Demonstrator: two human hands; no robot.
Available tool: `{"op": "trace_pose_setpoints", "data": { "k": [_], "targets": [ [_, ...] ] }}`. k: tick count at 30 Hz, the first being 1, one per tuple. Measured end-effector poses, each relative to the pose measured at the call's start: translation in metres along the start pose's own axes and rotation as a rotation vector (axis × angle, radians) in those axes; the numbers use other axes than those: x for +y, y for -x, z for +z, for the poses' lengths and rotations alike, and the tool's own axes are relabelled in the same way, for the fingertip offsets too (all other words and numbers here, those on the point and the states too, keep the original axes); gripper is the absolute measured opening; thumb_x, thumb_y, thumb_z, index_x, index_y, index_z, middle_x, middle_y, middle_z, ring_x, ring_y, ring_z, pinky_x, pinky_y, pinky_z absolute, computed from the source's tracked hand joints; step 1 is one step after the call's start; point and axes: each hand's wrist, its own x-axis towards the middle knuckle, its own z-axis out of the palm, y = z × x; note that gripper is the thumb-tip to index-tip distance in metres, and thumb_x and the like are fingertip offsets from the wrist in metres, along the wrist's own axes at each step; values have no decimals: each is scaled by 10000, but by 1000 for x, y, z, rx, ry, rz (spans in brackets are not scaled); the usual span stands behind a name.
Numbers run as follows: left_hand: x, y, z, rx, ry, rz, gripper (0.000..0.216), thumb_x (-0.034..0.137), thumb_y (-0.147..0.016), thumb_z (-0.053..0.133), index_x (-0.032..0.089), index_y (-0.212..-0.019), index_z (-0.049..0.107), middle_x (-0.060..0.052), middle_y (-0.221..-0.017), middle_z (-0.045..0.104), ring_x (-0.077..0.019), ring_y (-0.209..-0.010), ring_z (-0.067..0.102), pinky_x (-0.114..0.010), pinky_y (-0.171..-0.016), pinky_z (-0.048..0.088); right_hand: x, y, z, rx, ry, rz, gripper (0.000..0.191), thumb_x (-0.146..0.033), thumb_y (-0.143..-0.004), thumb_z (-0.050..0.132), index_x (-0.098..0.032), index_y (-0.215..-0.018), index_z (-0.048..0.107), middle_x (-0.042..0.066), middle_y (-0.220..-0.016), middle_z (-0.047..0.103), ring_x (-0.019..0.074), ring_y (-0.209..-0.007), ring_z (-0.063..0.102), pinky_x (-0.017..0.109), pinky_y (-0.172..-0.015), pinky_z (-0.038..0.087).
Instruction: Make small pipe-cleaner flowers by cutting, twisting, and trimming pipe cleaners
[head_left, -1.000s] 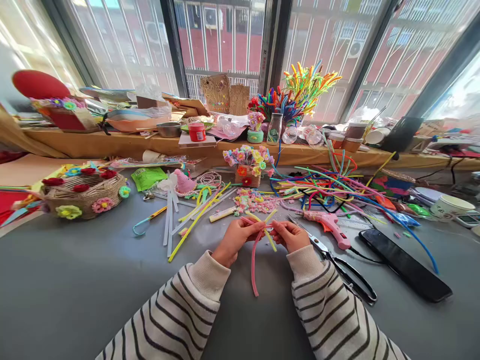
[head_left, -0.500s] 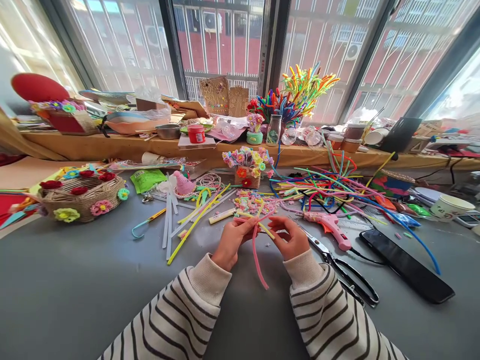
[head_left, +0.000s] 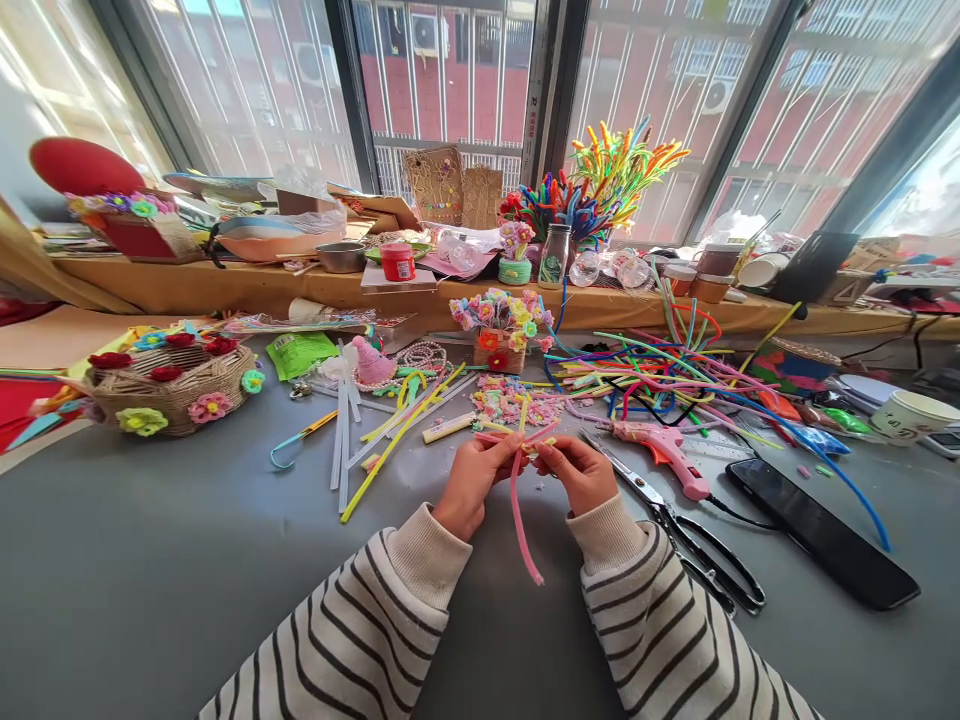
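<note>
Pink and yellow pipe cleaners (head_left: 526,535) cross one another between my hands, one long pink end hanging down toward me. My left hand (head_left: 480,485) pinches them where they cross. The fingers of my right hand (head_left: 581,473) are closed on a yellow strand, close to the left fingertips. The exact crossing is partly hidden by my fingers. Just beyond the hands lies a pile of small pastel pieces (head_left: 517,400), with a glue stick (head_left: 448,430) to its left. Scissors (head_left: 667,510) rest to the right of my right hand.
A pink glue gun (head_left: 667,455) and a black phone (head_left: 821,530) lie at right. Behind them spreads a heap of coloured pipe cleaners (head_left: 645,375). At left are a woven basket (head_left: 176,405) with flowers and clear glue sticks (head_left: 342,440). A crowded ledge (head_left: 420,300) runs along the windows.
My right hand has moved inward to the left, and its fingers have closed near the crossing, bending the yellow strand. The left hand keeps its pinch. The view has shifted slightly.
</note>
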Motion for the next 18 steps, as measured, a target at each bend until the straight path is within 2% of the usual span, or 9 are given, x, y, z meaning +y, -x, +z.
{"op": "trace_pose_setpoints", "data": {
  "k": [3, 6, 9, 15, 18],
  "targets": [
    [0, 0, 1, 12, -58, 32, 227, 320, -551, 606, 105, -612, 563, -13, -542, 573, -93, -512, 522, -219, -563, 432, 2, -2, 1, 45, -122, 94, 176, -248, -559, 628, -169, -691, 544, -45, -493, 565, 64, -408, 487, 194, -428, 410],
    [0, 1, 3, 4, -110, 48, 228, 324, -546, 609, 109, -603, 561, -13, -538, 575, -105, -513, 532, -225, -552, 436, 2, -3, 1, 66, -117, 85, 190, -251, -543, 638, -166, -652, 508, -55, -453, 544, 55, -377, 461, 178, -389, 383],
    [0, 1, 3, -17, -114, 32, 225, 321, -544, 612, 113, -610, 559, -12, -543, 576, -110, -526, 543, -226, -559, 442, 2, -2, -1, 88, 43, 8, 157, -269, -566, 619, -155, -608, 519, -42, -460, 530, 59, -390, 460, 182, -391, 385],
    [0, 0, 2, -38, -61, 1, 231, 319, -538, 617, 115, -627, 551, -11, -564, 583, -106, -535, 549, -235, -592, 447, 0, 2, -5, 71, 416, -218, 118, -227, -616, 561, -161, -713, 565, 11, -636, 593, 108, -545, 546, 232, -536, 459],
    [-1, 0, 1, -45, -32, -4, 225, 309, -540, 618, 119, -636, 547, -15, -573, 591, -112, -556, 559, -242, -604, 446, 0, 2, -6, 63, 557, -329, 114, -202, -644, 516, -162, -727, 582, 19, -632, 600, 110, -526, 547, 232, -524, 463]
  ]
}}
